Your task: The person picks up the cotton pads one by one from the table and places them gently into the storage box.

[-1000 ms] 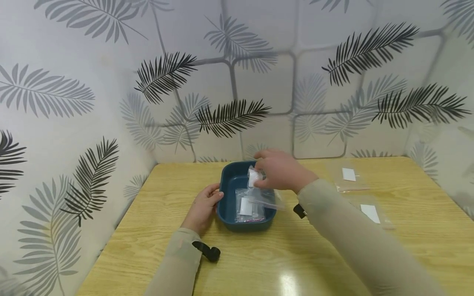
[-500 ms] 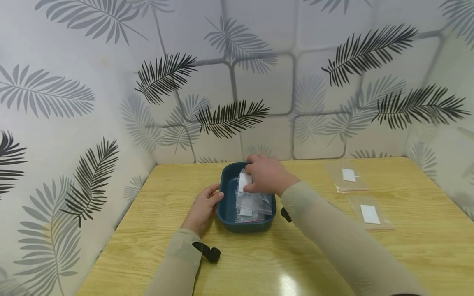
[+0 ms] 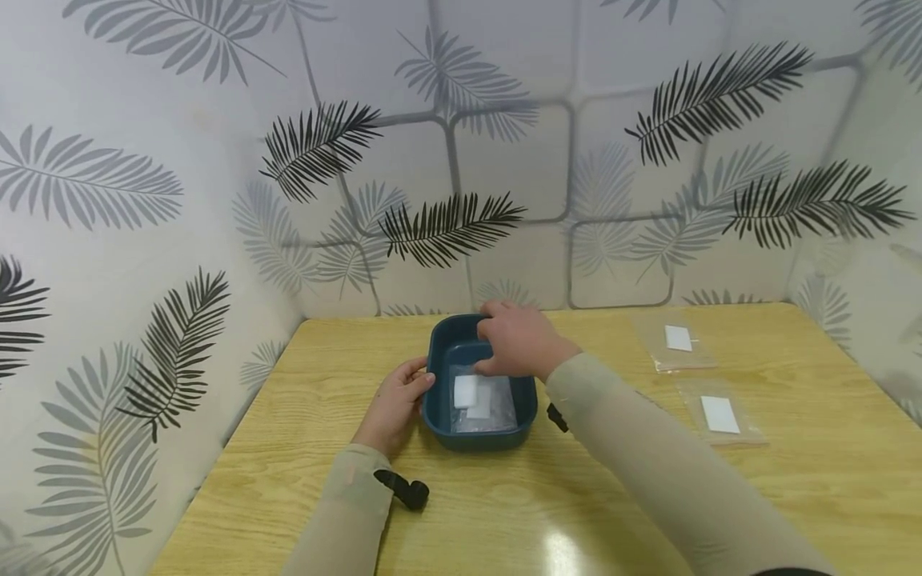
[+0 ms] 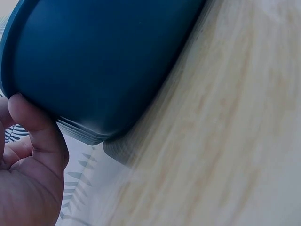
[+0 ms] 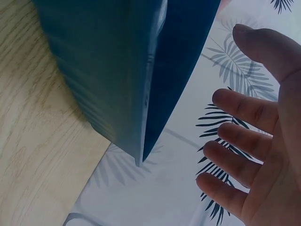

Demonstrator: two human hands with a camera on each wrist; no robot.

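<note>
Blue bin [image 3: 475,442] stands upright, long axis toward patterned wall [image 3: 511,176].

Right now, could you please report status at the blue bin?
Left fingers touching bin; right fingers open, empty. Clear bags lie inside. Hidden from overhead: bin's far-right corner.

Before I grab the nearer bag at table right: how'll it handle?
The bag probably flops at its edges: it looks thin and extends past the white insert. It looks light, being flat with little visible inside. Pushed, it likely slides rather than rolls, since it lies flat on the table.
</note>
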